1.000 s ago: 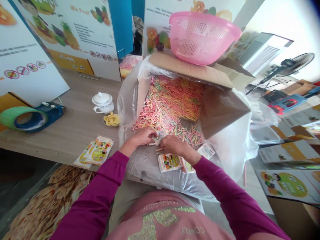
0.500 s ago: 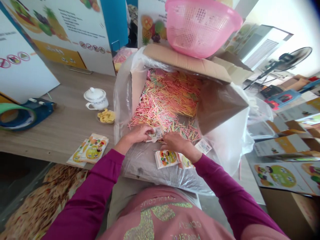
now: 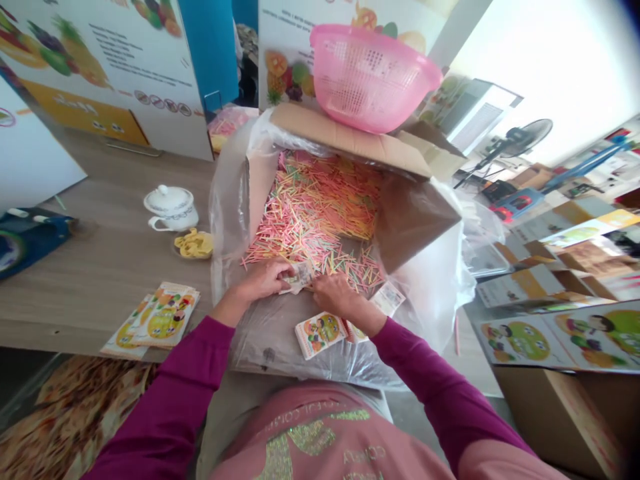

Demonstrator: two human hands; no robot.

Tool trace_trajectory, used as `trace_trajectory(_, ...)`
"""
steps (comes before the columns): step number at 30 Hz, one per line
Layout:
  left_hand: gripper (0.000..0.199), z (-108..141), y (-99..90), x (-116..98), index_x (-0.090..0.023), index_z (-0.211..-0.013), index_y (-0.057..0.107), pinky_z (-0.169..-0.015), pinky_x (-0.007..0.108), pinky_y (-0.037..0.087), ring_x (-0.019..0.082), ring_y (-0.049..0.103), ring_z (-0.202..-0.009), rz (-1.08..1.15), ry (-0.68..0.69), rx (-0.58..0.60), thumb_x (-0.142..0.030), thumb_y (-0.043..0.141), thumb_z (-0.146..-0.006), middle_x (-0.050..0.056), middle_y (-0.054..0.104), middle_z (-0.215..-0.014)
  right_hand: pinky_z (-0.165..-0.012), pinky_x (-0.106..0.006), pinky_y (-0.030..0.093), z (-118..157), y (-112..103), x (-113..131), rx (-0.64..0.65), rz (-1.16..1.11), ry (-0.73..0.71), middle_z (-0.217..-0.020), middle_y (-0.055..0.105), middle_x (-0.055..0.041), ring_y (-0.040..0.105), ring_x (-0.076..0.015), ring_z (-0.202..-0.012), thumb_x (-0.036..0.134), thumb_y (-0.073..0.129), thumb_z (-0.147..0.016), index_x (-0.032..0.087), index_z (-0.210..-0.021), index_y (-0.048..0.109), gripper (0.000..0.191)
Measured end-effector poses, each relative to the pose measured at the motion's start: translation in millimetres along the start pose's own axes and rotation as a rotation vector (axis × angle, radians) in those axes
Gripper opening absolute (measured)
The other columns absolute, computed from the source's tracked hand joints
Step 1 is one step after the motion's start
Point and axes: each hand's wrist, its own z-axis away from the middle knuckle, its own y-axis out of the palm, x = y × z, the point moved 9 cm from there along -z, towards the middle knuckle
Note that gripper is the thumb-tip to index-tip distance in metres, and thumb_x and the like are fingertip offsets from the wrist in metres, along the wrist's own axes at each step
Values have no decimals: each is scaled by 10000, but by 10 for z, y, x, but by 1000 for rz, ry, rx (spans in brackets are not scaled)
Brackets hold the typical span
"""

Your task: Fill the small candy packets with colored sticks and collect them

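Where left hand (image 3: 257, 280) meets right hand (image 3: 337, 297), a paper slip (image 3: 300, 277) rests.

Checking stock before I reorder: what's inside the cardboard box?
The cardboard box has a plastic liner holding loose pink, yellow and green sticks; whatever lies beneath is covered.

1. A cardboard box (image 3: 413, 223) lined with a plastic bag (image 3: 233, 220) stands just right of a wooden table (image 3: 100, 287).
2. Wooden sticks (image 3: 310, 213) lie inside the box.
3. A plastic colander (image 3: 375, 77) rests on the box's rear flap (image 3: 345, 137).
4. On the table, left of the box, a lidded ceramic pot (image 3: 170, 208) stands just behind a small dish (image 3: 194, 245); a stack of leaflets (image 3: 150, 321) lies nearer the person; a tape dispenser (image 3: 35, 237) lies farther left.
5. The left hand (image 3: 257, 280) and right hand (image 3: 340, 297) lie side by side over the bag at the box's near end, a small packet (image 3: 300, 275) between them touching the left hand.
6. Printed cards (image 3: 320, 333) lie on the bag just before the right hand.
7. Printed boards (image 3: 555, 340) lie right of the box, with a fan (image 3: 525, 137) farther behind.
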Motion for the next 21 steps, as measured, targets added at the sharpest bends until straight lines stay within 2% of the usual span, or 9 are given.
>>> trace_trajectory(5, 280, 15, 27, 19, -221, -1062, 776, -814, 291, 488, 203, 686, -897, 5, -41, 44, -253, 743, -786, 53, 744, -1076, -802, -368, 589, 43, 67, -379, -7, -107, 293, -1076, 782, -212, 763, -316, -984, 176, 495, -971, 124, -1062, 791, 314)
trace_trajectory(9, 277, 42, -6, -63, -228, -1071, 764, -865, 323, 492, 224, 681, -953, -60, -40, 46, -381, 764, -841, 55, 734, -1091, -793, -331, 570, 38, 49, -663, -40, -141, 396, -1072, 790, -199, 767, -292, -969, 227, 461, -1006, 137, -1036, 796, 348)
trace_trajectory(11, 397, 78, -7, -121, -224, -1098, 748, -877, 346, 502, 249, 675, -988, -126, -57, 29, -493, 806, -812, 67, 717, -1112, -797, -315, 553, 31, 42, -804, -65, -162, 432, -1075, 794, -185, 765, -280, -975, 246, 457, -1019, 140, -1042, 795, 356)
trace_trajectory(13, 523, 131, 21, -202, -206, -1127, 727, -909, 378, 509, 288, 662, -1051, -223, -69, 3, -534, 865, -745, 94, 697, -1154, -793, -306, 535, 36, 33, -911, -86, -191, 436, -1066, 799, -164, 762, -268, -977, 280, 462, -1031, 155, -1053, 790, 351)
trace_trajectory(15, 522, 187, 73, -297, -192, -1158, 709, -965, 415, 499, 317, 643, -1108, -333, -73, -31, -469, 881, -749, 118, 680, -1187, -782, -301, 521, 74, 8, -1007, -107, -222, 444, -1038, 802, -141, 757, -258, -964, 344, 499, -1031, 178, -1050, 781, 328)
trace_trajectory(17, 412, 230, 135, -376, -193, -1197, 696, -1000, 438, 483, 316, 636, -1117, -418, -86, -58, -374, 809, -844, 125, 675, -1190, -785, -309, 515, 139, -59, -1099, -147, -236, 472, -1037, 797, -128, 747, -263, -976, 438, 551, -1016, 197, -1072, 765, 326)
trace_trajectory(21, 255, 256, 215, -494, -199, -1206, 703, -999, 457, 467, 309, 632, -1098, -501, -104, -92, -270, 629, -973, 130, 684, -1181, -839, -363, 534, 173, -187, -1181, -170, -228, 491, -1205, 750, -144, 713, -308, -1075, 577, 657, -938, 212, -1244, 707, 478)
